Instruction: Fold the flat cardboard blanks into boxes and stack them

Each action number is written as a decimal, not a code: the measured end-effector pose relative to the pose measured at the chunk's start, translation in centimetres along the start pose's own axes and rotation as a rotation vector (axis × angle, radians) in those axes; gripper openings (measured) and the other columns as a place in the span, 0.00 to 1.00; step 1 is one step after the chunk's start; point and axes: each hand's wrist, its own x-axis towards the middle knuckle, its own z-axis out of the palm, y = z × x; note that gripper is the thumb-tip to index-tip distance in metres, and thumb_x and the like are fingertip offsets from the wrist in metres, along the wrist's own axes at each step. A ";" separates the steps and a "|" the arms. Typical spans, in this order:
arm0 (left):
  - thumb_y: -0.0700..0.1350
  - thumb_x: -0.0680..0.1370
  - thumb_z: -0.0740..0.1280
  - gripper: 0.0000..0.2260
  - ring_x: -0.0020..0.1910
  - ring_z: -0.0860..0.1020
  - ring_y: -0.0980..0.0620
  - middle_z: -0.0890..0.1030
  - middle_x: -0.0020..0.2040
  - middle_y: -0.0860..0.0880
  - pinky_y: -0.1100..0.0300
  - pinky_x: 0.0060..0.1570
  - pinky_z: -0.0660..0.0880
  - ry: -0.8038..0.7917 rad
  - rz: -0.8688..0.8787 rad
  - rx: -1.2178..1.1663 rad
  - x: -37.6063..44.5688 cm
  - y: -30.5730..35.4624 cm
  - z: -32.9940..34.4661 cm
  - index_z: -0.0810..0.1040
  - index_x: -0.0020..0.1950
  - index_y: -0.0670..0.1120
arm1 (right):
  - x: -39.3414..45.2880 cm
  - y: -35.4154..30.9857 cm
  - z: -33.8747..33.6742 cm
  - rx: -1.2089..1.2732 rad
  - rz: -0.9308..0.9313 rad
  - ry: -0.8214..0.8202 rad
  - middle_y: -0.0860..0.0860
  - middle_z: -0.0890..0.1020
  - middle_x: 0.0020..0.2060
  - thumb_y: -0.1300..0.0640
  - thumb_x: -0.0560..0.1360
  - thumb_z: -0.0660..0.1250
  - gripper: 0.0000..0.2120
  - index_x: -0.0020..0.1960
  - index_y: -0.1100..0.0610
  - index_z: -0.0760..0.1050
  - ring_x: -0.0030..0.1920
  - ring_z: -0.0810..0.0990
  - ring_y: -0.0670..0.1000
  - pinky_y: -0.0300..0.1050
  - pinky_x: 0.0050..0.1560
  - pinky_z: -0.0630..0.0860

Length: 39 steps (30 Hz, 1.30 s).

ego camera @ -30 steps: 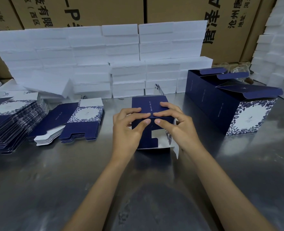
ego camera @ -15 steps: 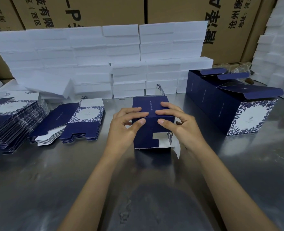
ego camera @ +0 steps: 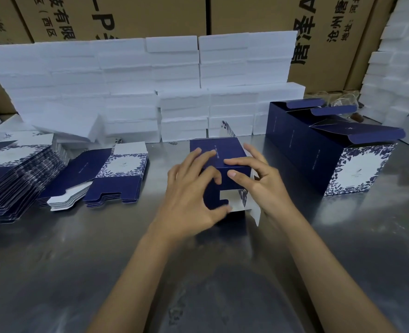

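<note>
Compared with a second ago, the left hand [ego camera: 189,193] has been moved lower on the half-made box [ego camera: 219,170]: its thumb is now pressed near the bottom of the front side, beside the notched flap [ego camera: 232,197], while its fingers are spread over the top panel. The right hand [ego camera: 258,181] has stayed at the right edge, with the thumb on the front corner and the fingers laid wide on the top, so the box is held between both hands. It is judged that the end flaps are now being tucked in and that this box is nearly closed. The box stands on the metal table [ego camera: 342,236], in the middle, between the flat blanks [ego camera: 117,179] on the left and the row of finished boxes [ego camera: 330,159] on the right, which stand open at the top. A thin line of small print is seen on the top panel, but it is too small to be read. On the brown cartons [ego camera: 258,13] behind the white foam blocks [ego camera: 174,75], large Chinese characters are printed, among them "沧州" and "西区".
</note>
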 end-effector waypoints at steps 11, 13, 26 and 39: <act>0.45 0.69 0.78 0.18 0.71 0.65 0.45 0.70 0.69 0.48 0.49 0.64 0.66 0.108 -0.045 0.090 -0.3 -0.7 1.0 0.71 0.48 0.49 | 1.0 1.1 -1.8 0.280 0.132 -0.099 0.43 0.80 0.67 0.60 0.82 0.59 0.18 0.64 0.45 0.81 0.68 0.77 0.46 0.49 0.62 0.77; 0.44 0.69 0.78 0.17 0.71 0.65 0.44 0.70 0.69 0.48 0.48 0.66 0.67 0.120 -0.057 0.076 -0.3 -1.0 1.1 0.71 0.48 0.48 | 1.2 1.8 -2.5 0.199 0.216 -0.114 0.45 0.79 0.68 0.69 0.79 0.58 0.26 0.69 0.45 0.76 0.70 0.76 0.50 0.58 0.67 0.76; 0.44 0.68 0.80 0.49 0.77 0.52 0.66 0.52 0.81 0.54 0.70 0.66 0.64 0.190 -0.348 -0.321 -0.2 -1.6 1.5 0.53 0.79 0.62 | 0.6 3.3 0.2 -0.083 0.236 -0.224 0.33 0.73 0.59 0.44 0.69 0.80 0.37 0.70 0.38 0.62 0.56 0.77 0.37 0.27 0.42 0.77; 0.33 0.70 0.76 0.45 0.54 0.76 0.69 0.73 0.61 0.66 0.71 0.42 0.77 0.024 -0.521 -0.672 -0.2 -1.8 1.5 0.58 0.75 0.65 | 0.9 5.2 1.3 -0.122 0.115 0.084 0.35 0.79 0.52 0.46 0.75 0.75 0.25 0.66 0.42 0.66 0.50 0.81 0.38 0.32 0.39 0.80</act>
